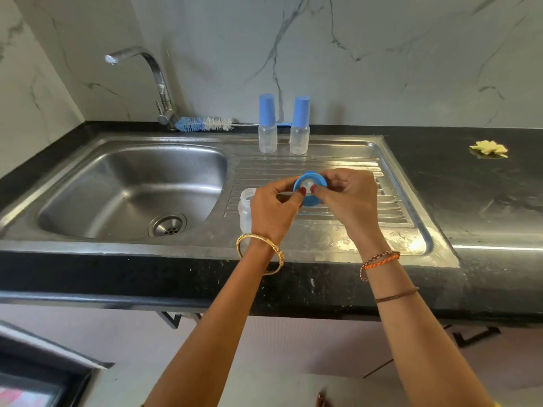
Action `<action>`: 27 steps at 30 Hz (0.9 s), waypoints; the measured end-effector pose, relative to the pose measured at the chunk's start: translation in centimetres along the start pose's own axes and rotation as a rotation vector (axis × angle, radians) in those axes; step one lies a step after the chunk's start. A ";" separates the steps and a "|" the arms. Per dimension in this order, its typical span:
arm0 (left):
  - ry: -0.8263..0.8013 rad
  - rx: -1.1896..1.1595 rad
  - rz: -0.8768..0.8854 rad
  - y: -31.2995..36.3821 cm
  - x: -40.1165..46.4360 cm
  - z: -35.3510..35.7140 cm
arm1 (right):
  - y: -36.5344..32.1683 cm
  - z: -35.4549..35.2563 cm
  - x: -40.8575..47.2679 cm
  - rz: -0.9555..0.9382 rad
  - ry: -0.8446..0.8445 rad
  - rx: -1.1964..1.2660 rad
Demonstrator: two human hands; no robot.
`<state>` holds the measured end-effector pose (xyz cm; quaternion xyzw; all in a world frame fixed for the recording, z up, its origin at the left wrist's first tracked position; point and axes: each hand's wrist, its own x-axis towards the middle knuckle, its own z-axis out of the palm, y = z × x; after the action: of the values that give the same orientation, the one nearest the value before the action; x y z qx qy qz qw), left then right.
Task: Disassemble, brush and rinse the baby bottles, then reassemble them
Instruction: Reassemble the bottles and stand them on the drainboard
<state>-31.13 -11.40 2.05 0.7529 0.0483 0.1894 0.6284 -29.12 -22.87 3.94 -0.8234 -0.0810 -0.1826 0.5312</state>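
Just right of the frame's centre, the blue collar ring (310,188) was held over the draining board (305,168), pinched between the left hand (271,208) and right hand (348,195), thumbs on its pale teat. Pressing evenly would likely free it. The opened bottle (246,210) stood left; two capped bottles (283,124) waited above, the brush (202,124) further left.

Glossy steel sink (88,160), matt black stone counter (470,183), clear plastic bottles (267,139).
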 end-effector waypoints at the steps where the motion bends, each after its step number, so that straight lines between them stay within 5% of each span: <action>1: 0.029 0.046 0.032 0.1 0.1 0.1 | 0.0 0.2 0.0 -0.020 0.009 -0.029; 6: 0.095 0.109 0.088 0.0 0.2 0.3 | 0.3 0.5 -0.4 -0.044 0.037 -0.022; 11: 0.123 0.121 0.133 -0.4 0.4 -0.1 | 0.6 0.1 -0.2 0.122 -0.165 0.215; 15: 0.076 0.048 0.079 -0.4 0.6 -0.3 | 0.6 0.2 0.4 0.054 -0.237 -0.007; 23: -0.041 0.085 0.067 -0.1 1.4 -1.4 | 0.8 1.1 0.0 -0.129 -0.152 -0.027; 27: -0.073 0.057 0.066 0.1 1.6 -1.8 | 0.7 1.4 0.1 -0.057 -0.153 0.019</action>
<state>-30.25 -9.28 2.77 0.7782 0.0060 0.1809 0.6013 -28.49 -21.94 2.85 -0.8271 -0.1467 -0.1335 0.5260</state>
